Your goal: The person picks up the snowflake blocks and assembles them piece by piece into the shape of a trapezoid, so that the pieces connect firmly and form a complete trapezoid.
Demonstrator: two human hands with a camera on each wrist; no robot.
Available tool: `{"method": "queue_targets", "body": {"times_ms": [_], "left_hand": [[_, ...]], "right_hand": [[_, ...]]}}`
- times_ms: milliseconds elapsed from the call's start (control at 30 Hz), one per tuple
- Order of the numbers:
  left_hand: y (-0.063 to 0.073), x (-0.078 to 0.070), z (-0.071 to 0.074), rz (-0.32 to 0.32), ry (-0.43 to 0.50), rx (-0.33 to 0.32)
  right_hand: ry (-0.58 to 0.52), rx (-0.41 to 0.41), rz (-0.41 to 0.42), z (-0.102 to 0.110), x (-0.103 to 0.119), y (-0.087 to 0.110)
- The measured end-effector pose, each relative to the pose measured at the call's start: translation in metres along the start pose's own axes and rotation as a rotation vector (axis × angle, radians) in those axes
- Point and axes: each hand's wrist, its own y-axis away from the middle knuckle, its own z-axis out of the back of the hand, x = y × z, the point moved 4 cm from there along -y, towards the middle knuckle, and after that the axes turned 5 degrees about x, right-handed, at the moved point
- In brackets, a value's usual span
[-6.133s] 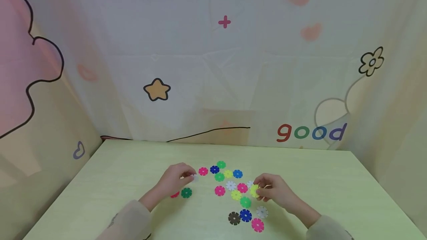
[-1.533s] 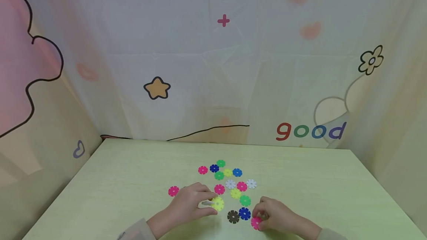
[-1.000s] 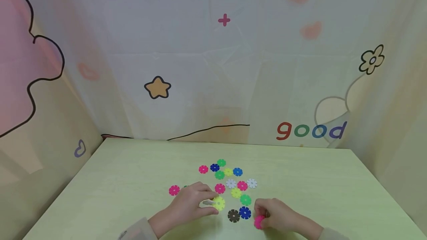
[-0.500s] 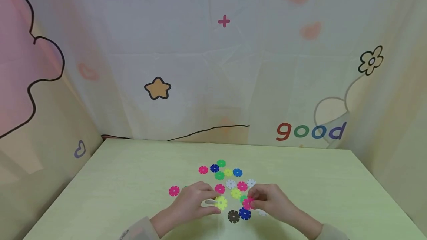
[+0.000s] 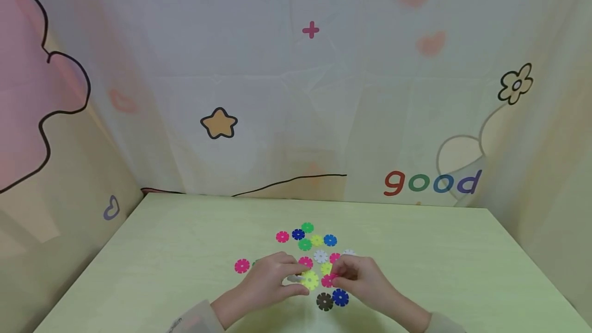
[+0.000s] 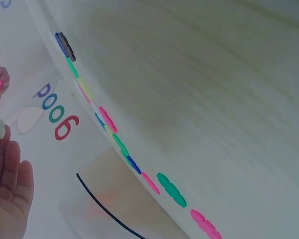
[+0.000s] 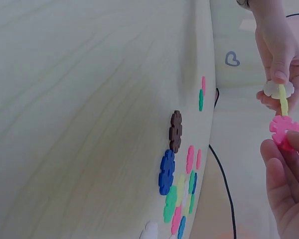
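Observation:
My left hand (image 5: 273, 279) pinches a white snowflake building disc (image 7: 279, 89) between thumb and fingers. A yellow snowflake disc (image 5: 310, 280) is joined to it, set crosswise. My right hand (image 5: 361, 279) pinches a pink snowflake disc (image 7: 284, 130), held right at the yellow disc's free edge. In the right wrist view the pink and yellow edges meet; how deep their slots engage I cannot tell. Both hands are raised above the table. In the left wrist view only part of my left hand (image 6: 10, 189) shows, at the left edge.
Loose discs lie on the pale table (image 5: 185, 230), among them a brown disc (image 5: 325, 301) and a dark blue disc (image 5: 340, 297) in front. A pink disc (image 5: 242, 266) lies at left, beside a mostly hidden green one. A printed cloth (image 5: 296, 117) hangs behind.
My right hand has picked the pink disc up from the front right and brought it leftward to the yellow one. Over the longer span, the yellow disc has become joined to the white.

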Motion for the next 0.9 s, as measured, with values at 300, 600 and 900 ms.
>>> {"method": "queue_targets", "body": {"times_ms": [300, 600, 900], "left_hand": [[-0.001, -0.001, 0.000, 0.010, 0.023, 0.029], [-0.002, -0.001, -0.003, -0.012, 0.022, 0.019], [-0.001, -0.002, -0.004, -0.019, 0.034, 0.015]], "right_hand": [[0.022, -0.021, 0.054, -0.005, 0.003, 0.000], [0.035, -0.039, 0.104, -0.010, 0.003, 0.000], [0.125, -0.068, 0.133, -0.013, 0.010, 0.003]]}}
